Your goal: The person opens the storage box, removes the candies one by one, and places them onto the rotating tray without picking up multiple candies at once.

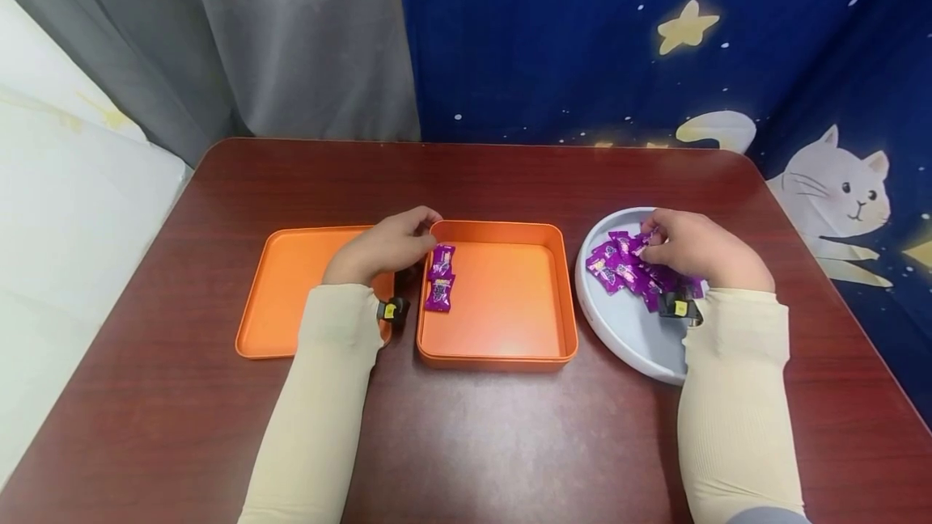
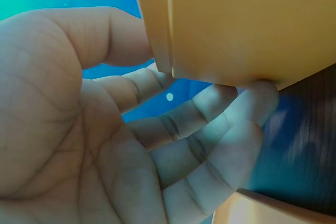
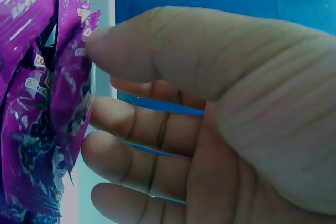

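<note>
An open orange box (image 1: 497,363) stands mid-table, with two purple-wrapped candies (image 1: 439,294) lined up along its left side. My left hand (image 1: 386,247) grips the box at its far left corner; the left wrist view shows the thumb on one side of the orange wall (image 2: 236,24) and fingers curled against the other. On the right, my right hand (image 1: 705,247) reaches into a heap of purple candies (image 1: 626,269) in a round light-grey tray (image 1: 607,330). Its thumb touches a candy (image 3: 73,82) and the fingertips are close beside it, without a clear pinch.
An orange lid (image 1: 291,289) lies flat left of the box, partly under the left forearm. The round tray stands just right of the box. Curtains (image 1: 553,47) hang behind the far edge of the dark red wooden table (image 1: 510,443).
</note>
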A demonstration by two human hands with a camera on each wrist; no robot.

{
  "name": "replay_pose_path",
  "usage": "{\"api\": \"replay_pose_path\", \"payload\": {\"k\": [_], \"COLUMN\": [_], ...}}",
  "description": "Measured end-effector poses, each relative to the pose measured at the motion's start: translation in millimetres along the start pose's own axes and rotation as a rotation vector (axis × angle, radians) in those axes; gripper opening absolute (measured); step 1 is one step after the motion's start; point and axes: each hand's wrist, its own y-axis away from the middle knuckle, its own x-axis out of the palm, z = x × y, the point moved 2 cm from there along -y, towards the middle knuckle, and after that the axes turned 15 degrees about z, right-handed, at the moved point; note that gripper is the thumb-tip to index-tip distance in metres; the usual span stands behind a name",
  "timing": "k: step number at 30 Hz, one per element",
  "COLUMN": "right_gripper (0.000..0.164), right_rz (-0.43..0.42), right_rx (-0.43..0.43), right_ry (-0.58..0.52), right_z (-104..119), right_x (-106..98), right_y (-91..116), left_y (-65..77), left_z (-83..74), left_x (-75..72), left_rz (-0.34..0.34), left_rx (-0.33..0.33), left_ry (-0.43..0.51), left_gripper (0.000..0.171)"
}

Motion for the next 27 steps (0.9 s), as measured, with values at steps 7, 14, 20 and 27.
{"api": "replay_pose_path", "payload": {"k": [7, 14, 20, 27], "right_gripper": [0.036, 0.037, 0.037, 0.041], "right_rz": [0.0, 0.002, -0.005, -0.019], "right_rx": [0.024, 0.026, 0.027, 0.035], "right_ry": [-0.001, -0.003, -0.009, 0.001], "right_z": [2.1, 4.4, 6.2, 9.7], "right_x": [-0.7, -0.2, -0.8, -4.0], "right_y": [-0.6, -0.9, -1.7, 1.0], "left_y": [-1.8, -3.3, -4.4, -4.7], "left_z": [1.7, 3.1, 2.9, 2.4], "left_x": [-2.8, -4.2, -6.8, -7.5], "left_rz": [0.0, -0.009, -0.009, -0.004], "left_rx": [0.0, 0.014, 0.014, 0.016], "left_ry": [0.001, -0.033, -0.034, -0.01], "left_gripper": [0.041, 0.039, 0.038, 0.037]}}
